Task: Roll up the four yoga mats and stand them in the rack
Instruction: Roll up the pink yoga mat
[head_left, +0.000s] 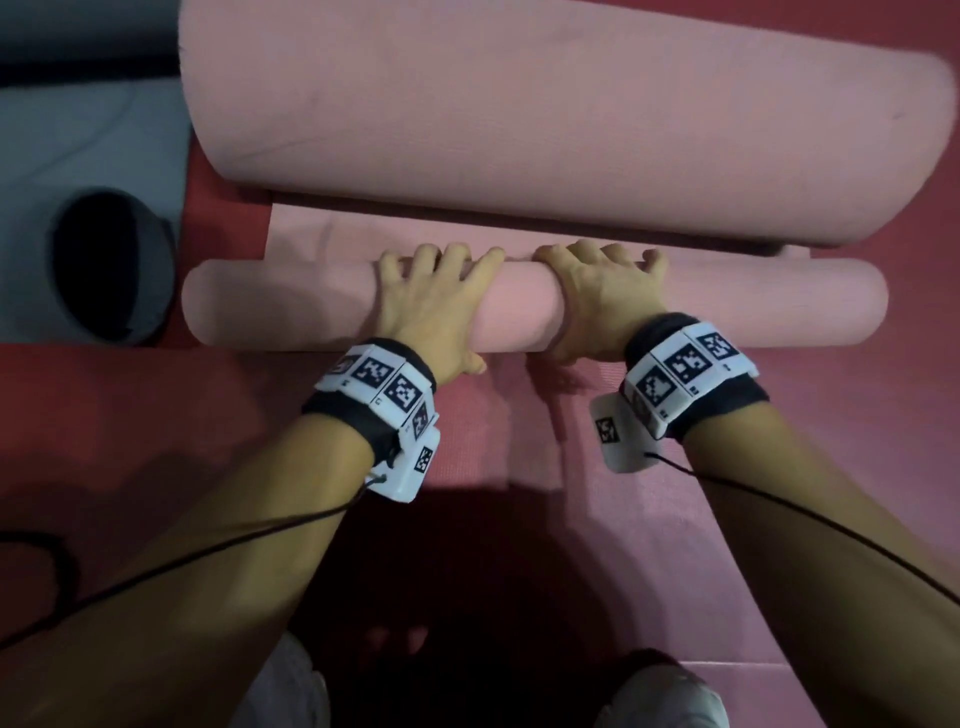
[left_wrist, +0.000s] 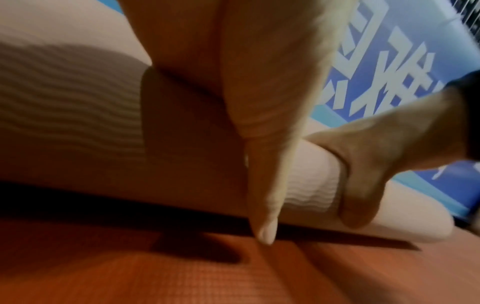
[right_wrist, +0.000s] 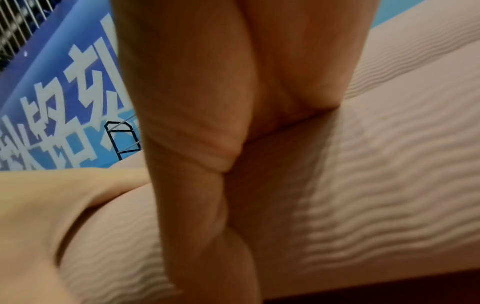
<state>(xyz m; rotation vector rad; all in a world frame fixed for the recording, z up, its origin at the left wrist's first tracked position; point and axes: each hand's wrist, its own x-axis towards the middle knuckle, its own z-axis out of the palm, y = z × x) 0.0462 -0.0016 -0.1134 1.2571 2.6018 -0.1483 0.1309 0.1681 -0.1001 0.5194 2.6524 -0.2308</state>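
A slim pink mat roll (head_left: 753, 306) lies crosswise on a darker red mat (head_left: 156, 415). My left hand (head_left: 436, 306) and right hand (head_left: 597, 306) sit side by side on its middle, with fingers curled over the far side and thumbs on the near side. A short flat strip of pink mat (head_left: 363, 234) runs out beyond the roll. In the left wrist view my thumb (left_wrist: 265, 185) reaches down the ribbed roll (left_wrist: 64, 102) to the red mat (left_wrist: 182, 277). In the right wrist view my palm (right_wrist: 207, 102) presses the roll (right_wrist: 389, 185).
A much thicker pink roll (head_left: 519, 130) lies just beyond the flat strip. A dark round object (head_left: 111, 265) sits on grey floor at the left. Behind, a blue banner (right_wrist: 52, 102) with white characters and a black metal frame (right_wrist: 122, 139) show.
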